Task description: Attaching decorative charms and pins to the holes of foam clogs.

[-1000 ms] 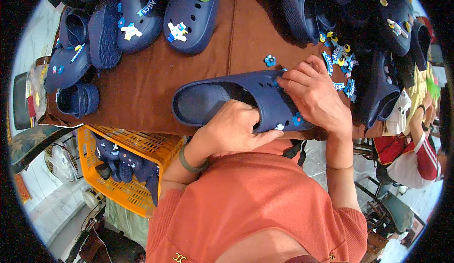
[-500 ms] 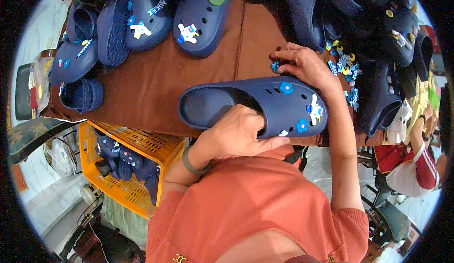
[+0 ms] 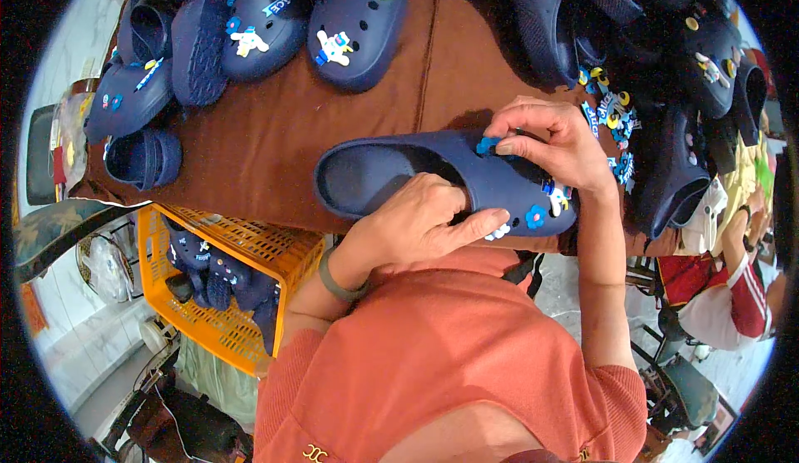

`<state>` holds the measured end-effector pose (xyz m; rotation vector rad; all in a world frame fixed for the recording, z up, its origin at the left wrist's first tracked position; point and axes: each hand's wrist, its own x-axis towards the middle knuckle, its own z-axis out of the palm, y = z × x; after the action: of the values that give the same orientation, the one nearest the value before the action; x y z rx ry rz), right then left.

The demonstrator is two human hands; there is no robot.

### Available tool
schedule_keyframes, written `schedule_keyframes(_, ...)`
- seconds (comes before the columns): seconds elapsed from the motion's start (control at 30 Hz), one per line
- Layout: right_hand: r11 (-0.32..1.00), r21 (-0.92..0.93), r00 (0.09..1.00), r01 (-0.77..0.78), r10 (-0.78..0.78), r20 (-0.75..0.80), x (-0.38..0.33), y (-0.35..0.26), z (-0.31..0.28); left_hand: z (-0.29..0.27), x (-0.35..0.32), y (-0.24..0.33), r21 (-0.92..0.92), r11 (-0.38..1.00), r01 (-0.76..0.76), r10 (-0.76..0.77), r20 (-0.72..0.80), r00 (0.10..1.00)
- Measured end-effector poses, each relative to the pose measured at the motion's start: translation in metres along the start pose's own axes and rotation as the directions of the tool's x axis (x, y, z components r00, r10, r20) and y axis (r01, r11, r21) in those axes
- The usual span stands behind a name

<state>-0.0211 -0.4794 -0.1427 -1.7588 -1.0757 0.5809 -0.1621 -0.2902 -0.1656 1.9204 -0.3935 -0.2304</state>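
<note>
A navy clog (image 3: 498,181) lies sideways on the brown cloth in front of me, its heel to the left and its toe to the right. My left hand (image 3: 420,221) grips the near side of it, fingers reaching inside the opening and thumb along the outside by a small white charm (image 3: 498,232). Above the upper, my right hand (image 3: 556,142) pinches a blue flower charm (image 3: 488,145) at its fingertips, close to the surface. Another blue flower charm (image 3: 535,216) and a white character charm (image 3: 559,196) sit on the toe; my right hand partly covers the clog's far side.
A pile of loose charms (image 3: 612,117) lies right of my right hand. More navy clogs (image 3: 362,30) crowd the far edge and both sides of the brown cloth (image 3: 275,146). An orange crate (image 3: 291,276) holding clogs stands below left. Another person's arm (image 3: 736,234) shows at far right.
My right hand has come down and nearer with the blue flower charm, from the cloth beyond the clog to over its upper. My left hand keeps its grip, thumb slightly raised.
</note>
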Motion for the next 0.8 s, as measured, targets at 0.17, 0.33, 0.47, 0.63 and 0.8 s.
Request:
schedule_keyframes(0.17,0.963,0.139,0.971,-0.232,0.238,-0.032,0.000,-0.001,0.003,-0.002,0.000,-0.001,0.082,0.995,0.051,-0.057,0.070,0.996)
schedule_keyframes(0.33,0.959,0.112,0.958,-0.261,0.272,-0.088,0.000,-0.004,0.005,0.001,0.001,-0.001,0.006,1.000,-0.006,0.006,-0.015,1.000)
schedule_keyframes(0.47,0.992,-0.102,0.990,-0.073,0.060,-0.127,0.000,-0.007,0.011,0.001,0.000,0.002,-0.001,1.000,-0.025,0.025,-0.063,0.998)
schedule_keyframes(0.63,0.957,-0.274,0.993,0.096,-0.111,-0.038,-0.006,-0.009,0.014,0.000,0.001,0.005,0.007,1.000,-0.030,0.030,-0.074,0.997)
schedule_keyframes(0.8,0.812,-0.534,0.972,0.234,-0.202,0.120,-0.011,-0.022,0.008,-0.001,0.001,0.005,-0.010,1.000,-0.027,0.026,-0.056,0.998)
